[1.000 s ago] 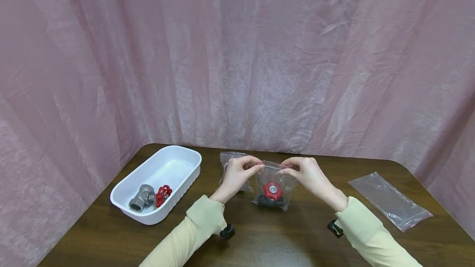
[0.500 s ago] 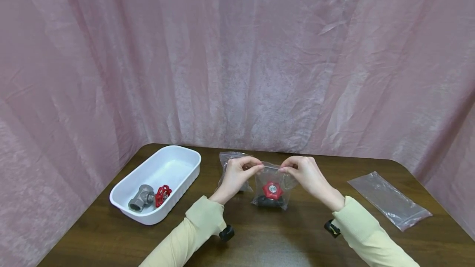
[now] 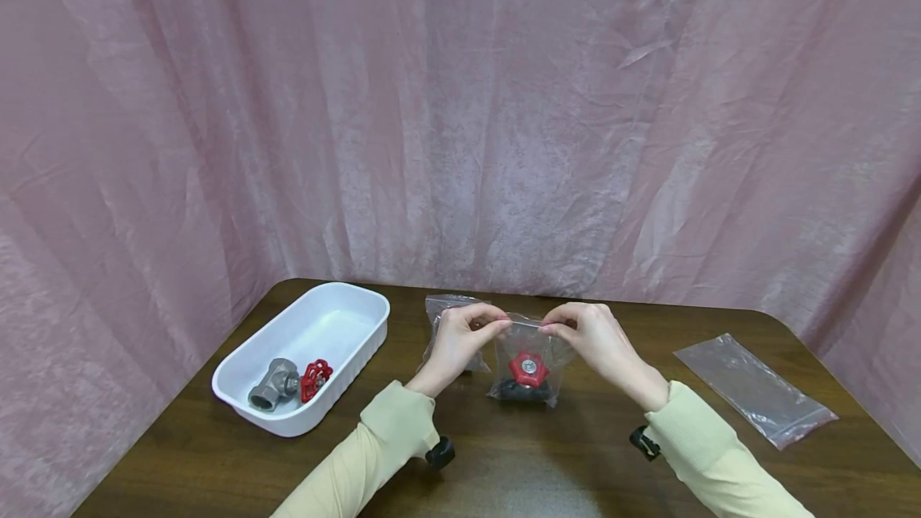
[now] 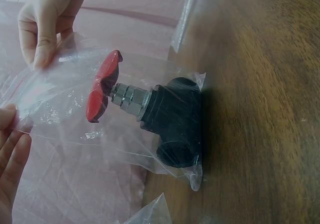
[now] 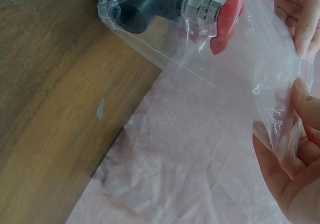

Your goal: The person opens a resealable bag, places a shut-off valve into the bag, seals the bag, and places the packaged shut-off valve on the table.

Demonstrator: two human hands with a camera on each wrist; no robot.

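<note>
A clear zip bag (image 3: 514, 340) stands upright on the table, its top edge pinched between thumb and fingers of my left hand (image 3: 464, 340) on one side and of my right hand (image 3: 596, 340) on the other. Inside sits a valve with a red handwheel (image 3: 528, 369), a silver stem nut (image 4: 131, 100) and a black body (image 4: 175, 121). The valve's base rests on the wood. In the right wrist view the fingertips of both hands come close together along the bag's top strip (image 5: 306, 73).
A white tray (image 3: 345, 322) at the left holds a grey metal valve (image 3: 277, 384) with a red handwheel (image 3: 316, 380). Behind my left hand stands another clear bag (image 3: 442, 306), partly hidden. A flat clear bag (image 3: 755, 390) lies at the right on the brown table (image 3: 518, 462).
Both hands stay pinched on the bag's top edge. My right hand and forearm have shifted very slightly to the left; the valve and bag stand where they were.
</note>
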